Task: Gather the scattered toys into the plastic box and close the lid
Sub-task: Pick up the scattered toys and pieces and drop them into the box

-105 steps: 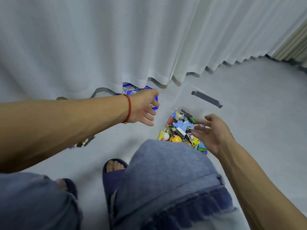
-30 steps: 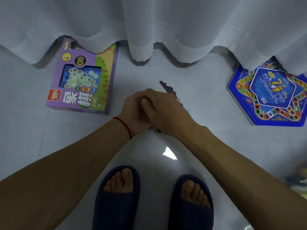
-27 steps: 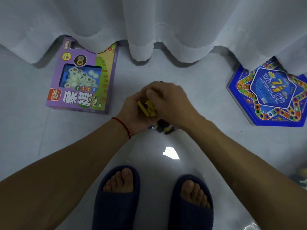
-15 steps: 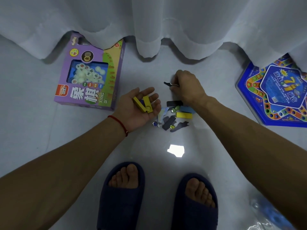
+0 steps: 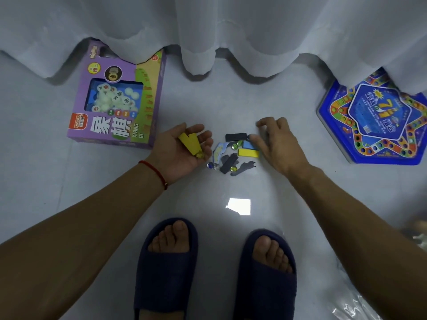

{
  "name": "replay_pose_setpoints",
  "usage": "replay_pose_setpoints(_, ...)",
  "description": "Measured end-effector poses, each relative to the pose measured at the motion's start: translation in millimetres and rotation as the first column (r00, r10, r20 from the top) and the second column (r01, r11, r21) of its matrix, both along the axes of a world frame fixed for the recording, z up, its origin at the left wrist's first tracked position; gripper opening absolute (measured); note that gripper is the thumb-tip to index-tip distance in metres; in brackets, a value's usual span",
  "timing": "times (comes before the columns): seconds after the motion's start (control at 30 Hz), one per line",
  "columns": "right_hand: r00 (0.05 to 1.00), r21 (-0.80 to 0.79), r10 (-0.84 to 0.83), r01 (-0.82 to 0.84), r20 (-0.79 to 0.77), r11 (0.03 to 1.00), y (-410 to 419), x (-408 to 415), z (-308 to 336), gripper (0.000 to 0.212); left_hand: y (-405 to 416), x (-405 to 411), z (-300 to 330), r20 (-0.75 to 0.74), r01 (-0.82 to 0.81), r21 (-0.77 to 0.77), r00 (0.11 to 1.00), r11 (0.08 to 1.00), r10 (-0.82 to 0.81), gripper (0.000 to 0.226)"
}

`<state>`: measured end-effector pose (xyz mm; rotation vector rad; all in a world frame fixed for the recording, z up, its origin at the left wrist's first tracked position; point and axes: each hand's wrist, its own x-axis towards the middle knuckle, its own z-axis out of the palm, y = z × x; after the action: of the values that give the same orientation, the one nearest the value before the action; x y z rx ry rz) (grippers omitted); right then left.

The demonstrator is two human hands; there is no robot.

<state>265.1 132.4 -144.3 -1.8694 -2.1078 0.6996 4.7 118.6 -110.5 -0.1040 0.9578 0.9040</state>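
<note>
Person standing, looking straight down at a pale floor (image 5: pixel 208 93); both feet in dark blue slippers (image 5: pixel 165 269) at the bottom of the view.

Left hand (image 5: pixel 182 148) palm up, fingers loosely spread, cradling two yellow blocks (image 5: pixel 190 142) and a small marble (image 5: pixel 199 154) in the palm. Red string bracelet (image 5: pixel 154 170) on that wrist.

Right hand (image 5: pixel 276 144) palm down, fingers bent and lowered over the far right side of a small toy pile (image 5: pixel 233 155). Fingertips touch or nearly touch a blue piece (image 5: pixel 248 145); cannot tell whether anything is pinched.

The pile lies on the floor between the two hands: a black block (image 5: pixel 236 136) at the far edge, a yellow block (image 5: pixel 248 153) just beside the right hand, dark flat pieces (image 5: pixel 228 163), several glass marbles (image 5: pixel 212 166), a pale blue card piece (image 5: pixel 218 150).

Purple boxed chess set (image 5: pixel 120 98) lies left of the hands, its far end under the hem of a white curtain (image 5: pixel 231 31). Blue hexagonal game board (image 5: pixel 379 121) lies to the right, partly under the same curtain.

Plastic box: only a clear, glinting edge (image 5: pixel 355 306) shows at the bottom right corner, well apart from the pile.
</note>
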Motion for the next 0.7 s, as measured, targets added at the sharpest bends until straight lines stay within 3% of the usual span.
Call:
replay_pose_setpoints(0.13,0.997,0.131,0.014,-0.023,0.073,0.991,-21.1,-2.3,-12.1,0.030,-8.9,4.2,2.2,-0.003,0.024,0.002,1.000,1.000,-0.024,0.040)
replay_pose_setpoints(0.3,0.985,0.118,0.068,-0.087,0.162,0.989,-20.9,-4.3,-8.8,0.032,-16.8,5.0,4.0,-0.017,0.051,0.008,0.999,0.999,-0.051,0.038)
replay_pose_setpoints(0.47,0.999,0.100,0.040,-0.041,0.010,0.994,-12.7,-0.6,-0.8,0.031,-19.3,6.1,4.7,-0.032,0.076,0.011,0.997,0.997,-0.076,0.039)
replay_pose_setpoints(0.7,0.986,0.075,0.133,-0.141,0.104,0.987,19.8,-14.6,-1.9,0.017,-18.6,9.6,8.3,-0.017,0.086,-0.001,0.996,0.996,-0.086,0.039)
